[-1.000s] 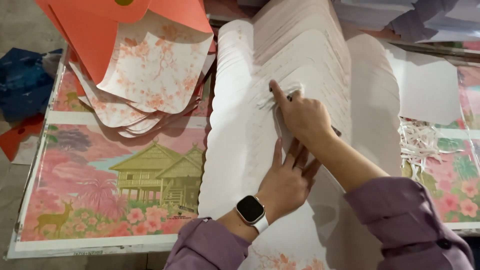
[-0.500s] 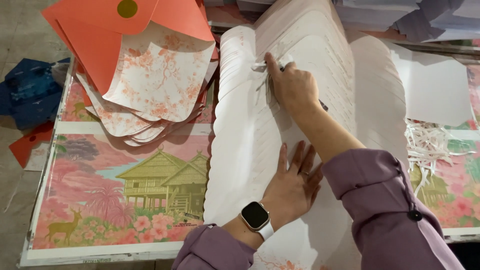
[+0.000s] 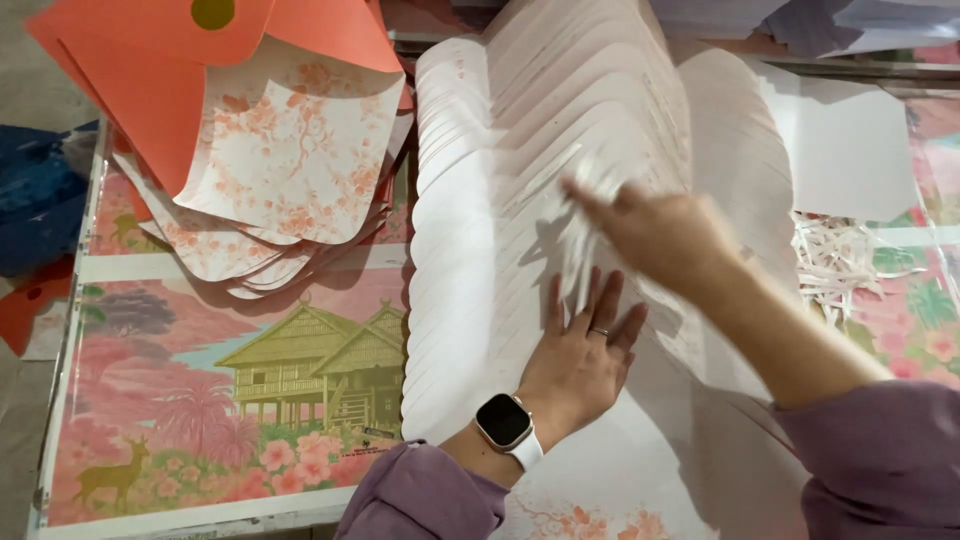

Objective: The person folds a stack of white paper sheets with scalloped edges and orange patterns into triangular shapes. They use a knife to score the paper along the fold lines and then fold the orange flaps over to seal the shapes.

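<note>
A long fanned row of white scalloped paper sheets (image 3: 470,230) lies across the table. My left hand (image 3: 580,350), with a smartwatch on the wrist and a ring on one finger, presses flat on the sheets, fingers spread. My right hand (image 3: 665,235) hovers just above them, blurred with motion, closed on a small white wad (image 3: 590,185) that touches the paper. Both arms wear purple sleeves.
A fan of orange envelopes with floral linings (image 3: 270,170) sits at upper left. Beneath lies a pink printed sheet with a house and deer (image 3: 230,400). White paper shreds (image 3: 840,260) lie at right. Dark blue cloth (image 3: 40,200) is at the far left edge.
My right hand has slid from the far part of the sheets back toward me, with the wad. My left hand stays pressed on the paper.
</note>
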